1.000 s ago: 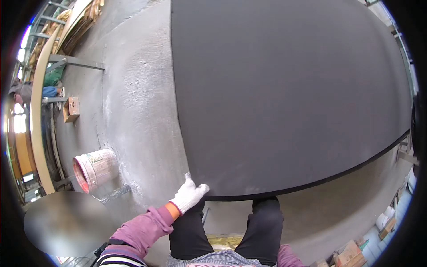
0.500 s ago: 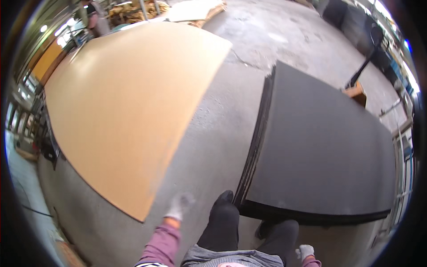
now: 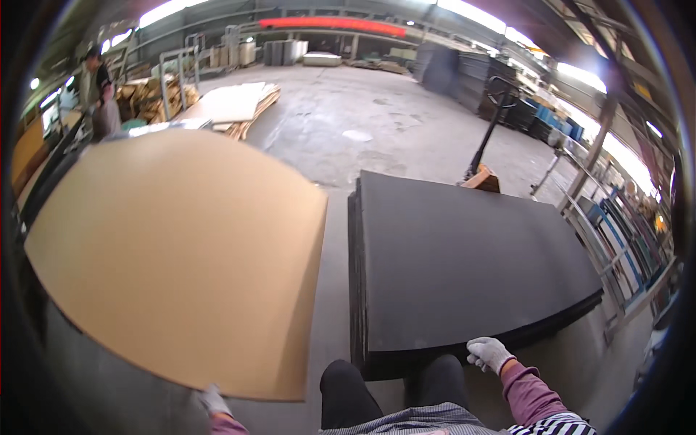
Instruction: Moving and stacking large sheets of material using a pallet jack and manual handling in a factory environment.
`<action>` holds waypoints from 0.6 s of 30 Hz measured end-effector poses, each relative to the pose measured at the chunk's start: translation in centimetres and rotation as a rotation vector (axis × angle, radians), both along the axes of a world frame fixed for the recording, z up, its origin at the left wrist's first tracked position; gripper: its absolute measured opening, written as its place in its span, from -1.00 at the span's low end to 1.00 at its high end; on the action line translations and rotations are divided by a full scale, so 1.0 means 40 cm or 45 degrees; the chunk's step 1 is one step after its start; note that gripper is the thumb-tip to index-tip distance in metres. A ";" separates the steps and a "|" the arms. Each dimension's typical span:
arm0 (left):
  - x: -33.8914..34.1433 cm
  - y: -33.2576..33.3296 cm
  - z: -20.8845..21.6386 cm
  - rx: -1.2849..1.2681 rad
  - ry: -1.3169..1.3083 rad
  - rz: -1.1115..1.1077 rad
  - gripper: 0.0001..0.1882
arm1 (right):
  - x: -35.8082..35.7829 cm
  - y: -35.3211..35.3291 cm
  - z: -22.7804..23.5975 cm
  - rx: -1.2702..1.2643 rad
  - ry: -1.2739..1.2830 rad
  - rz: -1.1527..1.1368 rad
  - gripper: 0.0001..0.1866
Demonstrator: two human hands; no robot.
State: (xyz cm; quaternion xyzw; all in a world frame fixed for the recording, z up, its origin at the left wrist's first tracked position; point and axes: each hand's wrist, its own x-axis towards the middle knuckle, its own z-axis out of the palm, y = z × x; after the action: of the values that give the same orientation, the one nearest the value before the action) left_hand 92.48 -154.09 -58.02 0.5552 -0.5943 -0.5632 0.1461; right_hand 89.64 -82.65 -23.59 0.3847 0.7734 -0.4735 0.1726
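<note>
A large tan sheet (image 3: pixel 181 268) spreads across the left side, its near edge curving toward me and its right side bending into shade. My left hand (image 3: pixel 212 400), in a pale work glove, is closed at that near edge; its fingers are partly hidden there. To the right lies a stack of black sheets (image 3: pixel 471 268) with slightly uneven edges. My right hand (image 3: pixel 489 353), also gloved, is beside the stack's near edge with fingers curled and nothing visible in them. My legs stand against the near side of the stack.
Behind the black stack stands a pallet jack handle (image 3: pixel 493 123) beside an orange-brown block (image 3: pixel 482 178). A metal rack (image 3: pixel 609 246) is at the right. A pile of pale sheets (image 3: pixel 228 104) lies farther back; another person (image 3: pixel 100 94) stands at the far left.
My view has tilted up, showing more of the hall. My left hand has come to the tan sheet's near edge. My right hand has risen to the black stack's near edge.
</note>
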 end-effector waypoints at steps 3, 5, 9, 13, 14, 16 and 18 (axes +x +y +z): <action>0.029 0.159 0.036 -0.167 -0.421 -0.007 -0.46 | 0.055 0.016 0.033 -0.097 -0.035 0.039 -0.77; 0.039 0.180 0.128 -0.201 -0.296 -0.017 -0.43 | 0.052 0.054 0.035 -0.040 -0.101 0.188 -0.76; -0.041 0.201 0.346 -0.223 0.108 -0.205 -0.38 | 0.038 0.029 0.017 -0.229 0.261 0.091 -0.76; -0.266 0.424 0.598 -0.005 0.524 -0.748 -0.33 | 0.070 0.052 -0.123 -0.387 0.314 0.537 -0.52; -0.328 0.524 0.665 0.074 0.601 -0.942 -0.32 | 0.079 0.040 -0.125 -0.459 0.332 0.492 -0.49; -0.422 0.772 0.810 0.286 0.703 -1.416 -0.29 | 0.111 -0.016 -0.102 0.040 0.572 0.738 -0.40; -0.454 1.053 0.939 0.535 0.693 -1.974 -0.26 | 0.155 -0.121 0.070 -0.661 0.418 0.763 -0.29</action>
State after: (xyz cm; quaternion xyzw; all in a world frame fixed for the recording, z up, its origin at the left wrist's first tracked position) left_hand 74.31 -111.96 -20.45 -0.1486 -0.6340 -0.7167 -0.2495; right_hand 95.85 -87.48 -20.78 0.0063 0.7233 -0.6364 0.2681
